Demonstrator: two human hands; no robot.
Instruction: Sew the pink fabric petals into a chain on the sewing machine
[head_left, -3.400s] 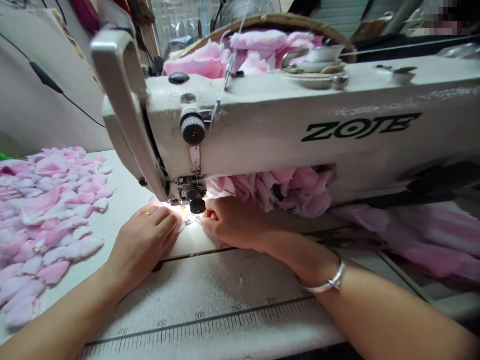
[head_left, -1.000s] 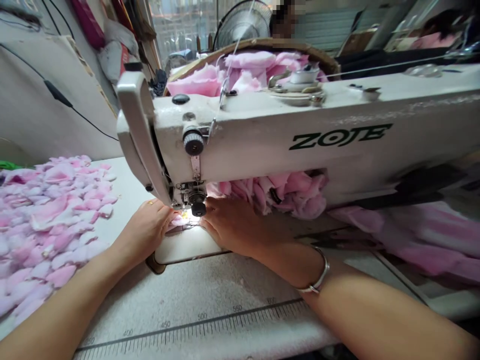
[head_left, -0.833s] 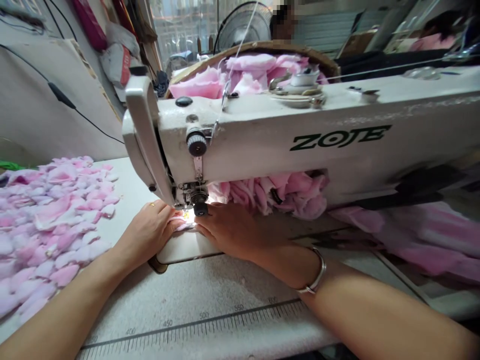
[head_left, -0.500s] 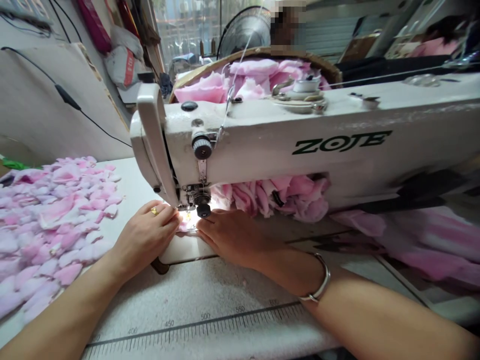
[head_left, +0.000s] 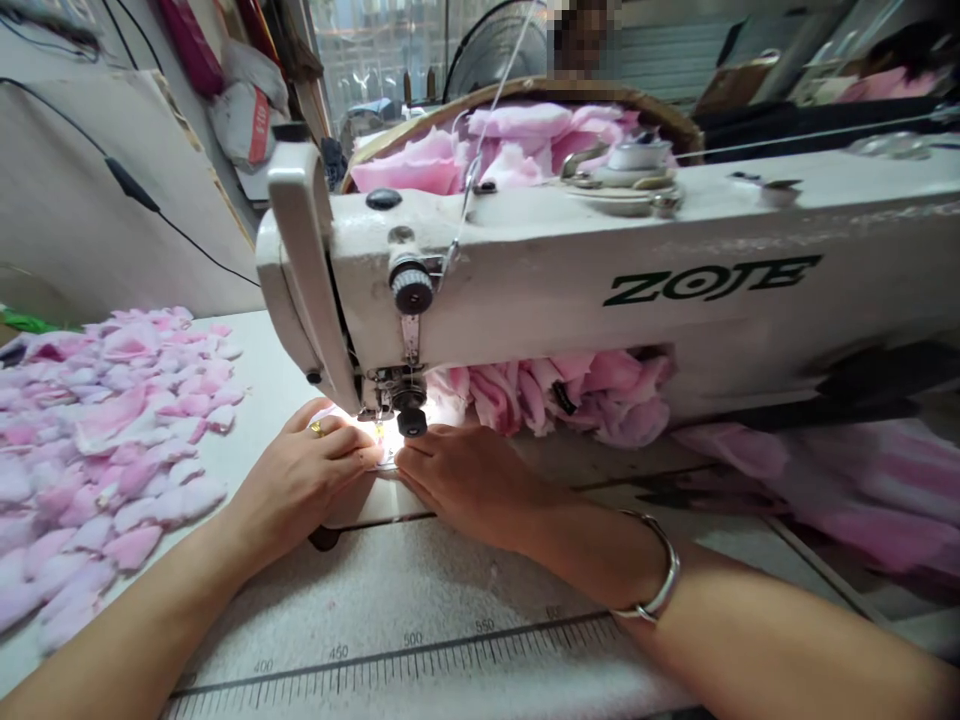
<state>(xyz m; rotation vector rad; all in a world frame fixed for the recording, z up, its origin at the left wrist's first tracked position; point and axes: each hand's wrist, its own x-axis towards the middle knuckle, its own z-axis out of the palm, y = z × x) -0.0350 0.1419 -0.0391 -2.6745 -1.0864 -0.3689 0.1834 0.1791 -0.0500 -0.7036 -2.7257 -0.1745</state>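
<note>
The white sewing machine (head_left: 525, 290) has its lit needle area low at its left end. My left hand (head_left: 307, 475), with a ring on one finger, is left of the needle, its fingers closed on a piece of pink fabric (head_left: 321, 408) that mostly hides under them. Just right of the needle, my right hand (head_left: 465, 480) has its fingertips pinched at the same bright work; the glare and the hand hide most of the cloth there. Behind the right hand, a bunch of gathered pink fabric (head_left: 607, 390) lies under the machine arm.
Many small pink and lilac fabric pieces (head_left: 112, 430) spread over the table on the left. A basket (head_left: 679, 115) of pink cloth stands behind the machine. More pink fabric (head_left: 840, 490) lies at right. A printed ruler (head_left: 412, 660) runs along the front. Other people are beyond.
My left hand has shifted slightly right, its fingertips closer to my right hand. A bit of pink fabric now shows above its knuckles. The whole view has tilted a little.
</note>
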